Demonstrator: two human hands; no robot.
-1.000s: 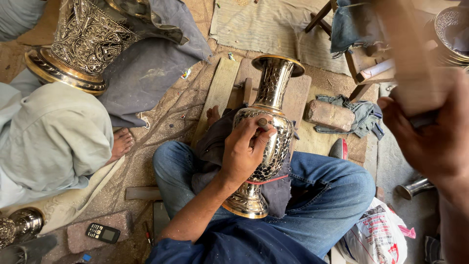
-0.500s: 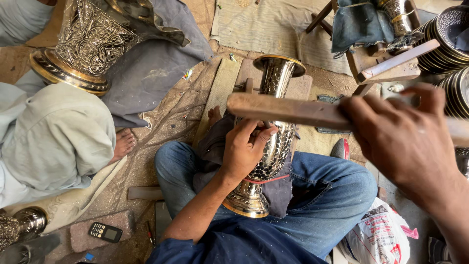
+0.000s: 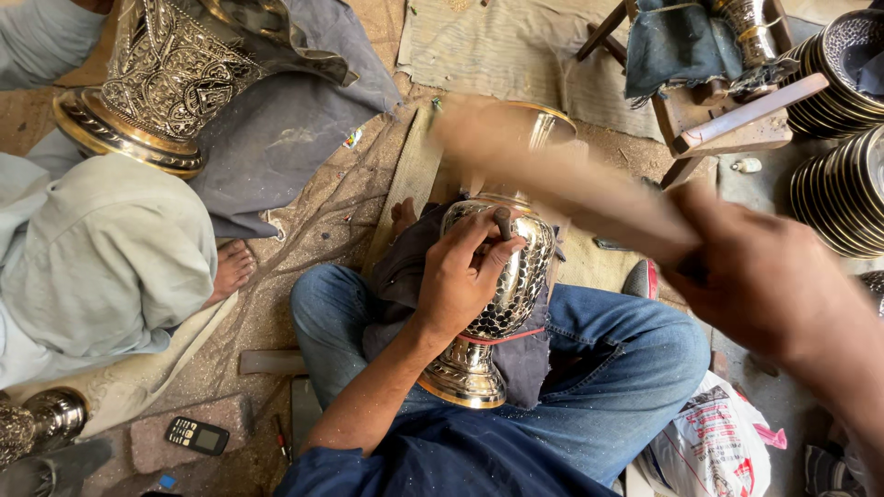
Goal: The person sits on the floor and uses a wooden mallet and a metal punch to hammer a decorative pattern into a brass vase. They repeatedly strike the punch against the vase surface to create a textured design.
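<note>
A silver and brass engraved vase (image 3: pixel 512 293) lies tilted on a dark cloth (image 3: pixel 398 269) across my lap, its base (image 3: pixel 465 379) toward me. My left hand (image 3: pixel 463 276) rests on the vase's belly and pinches a short metal punch (image 3: pixel 503 224) against it. My right hand (image 3: pixel 762 287) grips a long wooden stick (image 3: pixel 552 179), which is motion-blurred and reaches over the vase's neck toward the punch. My legs in blue jeans (image 3: pixel 635 359) frame the vase.
A seated person in light grey clothes (image 3: pixel 101 258) at left holds a large engraved vase (image 3: pixel 170 78), one bare foot (image 3: pixel 230 267) near my knee. Stacked dark plates (image 3: pixel 843 175) and a wooden stool (image 3: pixel 727 120) are at right. A phone (image 3: pixel 198 434) and plastic bag (image 3: pixel 727 451) lie nearby.
My right hand has swung the wooden stick from up at the right down and left toward the punch. My left hand stays on the vase.
</note>
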